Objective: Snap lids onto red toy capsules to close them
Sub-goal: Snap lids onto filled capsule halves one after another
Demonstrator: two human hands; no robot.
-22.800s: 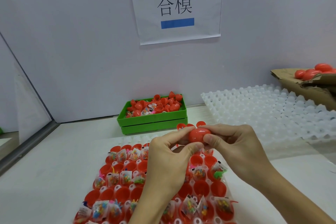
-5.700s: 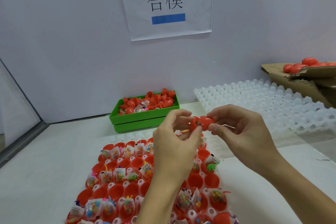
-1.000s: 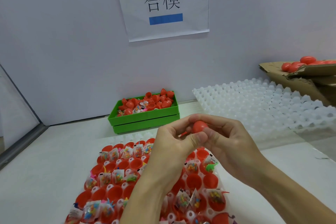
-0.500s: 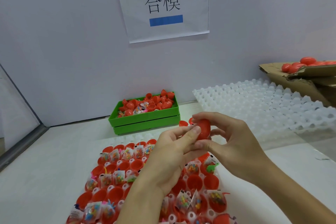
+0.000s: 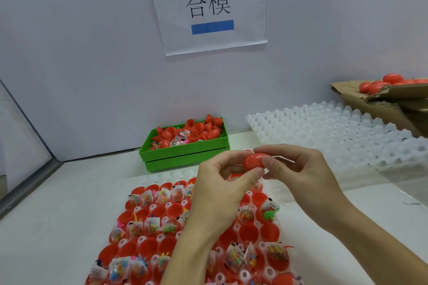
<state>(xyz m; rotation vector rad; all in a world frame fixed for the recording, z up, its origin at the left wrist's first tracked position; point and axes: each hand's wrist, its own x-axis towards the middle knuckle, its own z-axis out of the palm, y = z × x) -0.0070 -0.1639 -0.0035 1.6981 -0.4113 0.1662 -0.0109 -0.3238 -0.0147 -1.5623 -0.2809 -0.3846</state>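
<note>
A red egg-shaped capsule (image 5: 254, 162) is held in the air above the table, between both hands. My left hand (image 5: 222, 190) pinches its left end with thumb and fingers. My right hand (image 5: 298, 176) pinches its right end, and a thin pale strip sticks out by the right fingers. Below them a white cell tray (image 5: 245, 275) holds several open red capsule halves (image 5: 150, 247), many with small bagged toys (image 5: 136, 229) inside. Whether the held capsule's seam is fully closed is hidden by my fingers.
A green bin (image 5: 185, 152) of loose red capsule pieces stands at the back by the wall. An empty white cell tray (image 5: 342, 136) lies at the right. A cardboard box (image 5: 379, 104) with closed red capsules (image 5: 391, 78) sits at the far right.
The capsule turned from upright to lying sideways and rose slightly. My left thumb shifted under its left end, and my right fingers now pinch its right end.
</note>
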